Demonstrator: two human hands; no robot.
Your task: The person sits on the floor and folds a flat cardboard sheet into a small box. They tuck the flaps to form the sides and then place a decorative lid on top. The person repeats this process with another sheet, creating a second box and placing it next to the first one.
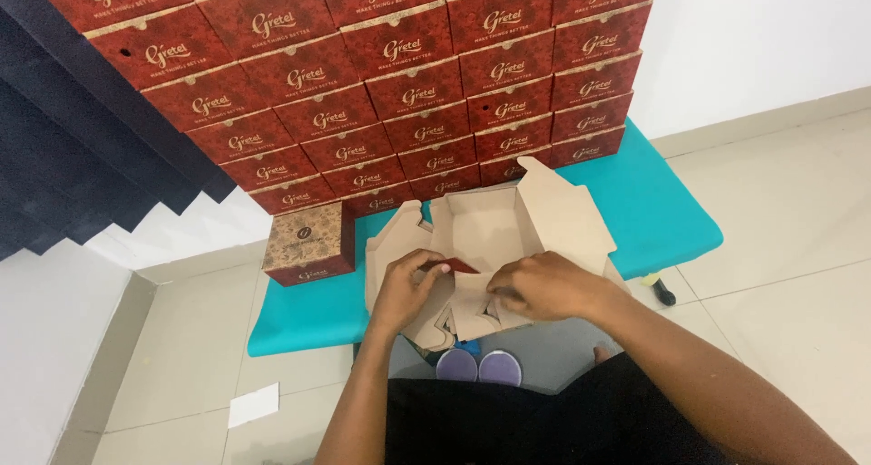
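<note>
Both hands worked a half-folded cardboard box on the teal counter. The left hand pinched a red flap; the right hand pressed a tab down. The box looked light, thin and easily creased, best taken along its fold lines.

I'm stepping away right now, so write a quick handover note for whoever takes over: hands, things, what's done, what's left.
Left hand: pinching a front flap of the unfolded cardboard box.
Right hand: pressing the flaps beside it.
Box lies open on the teal bench, brown inside up.
Done: back wall and side panels partly raised; one finished red box stands at left, before the stacked red boxes.
Left: front flaps not tucked, lid open.
</note>
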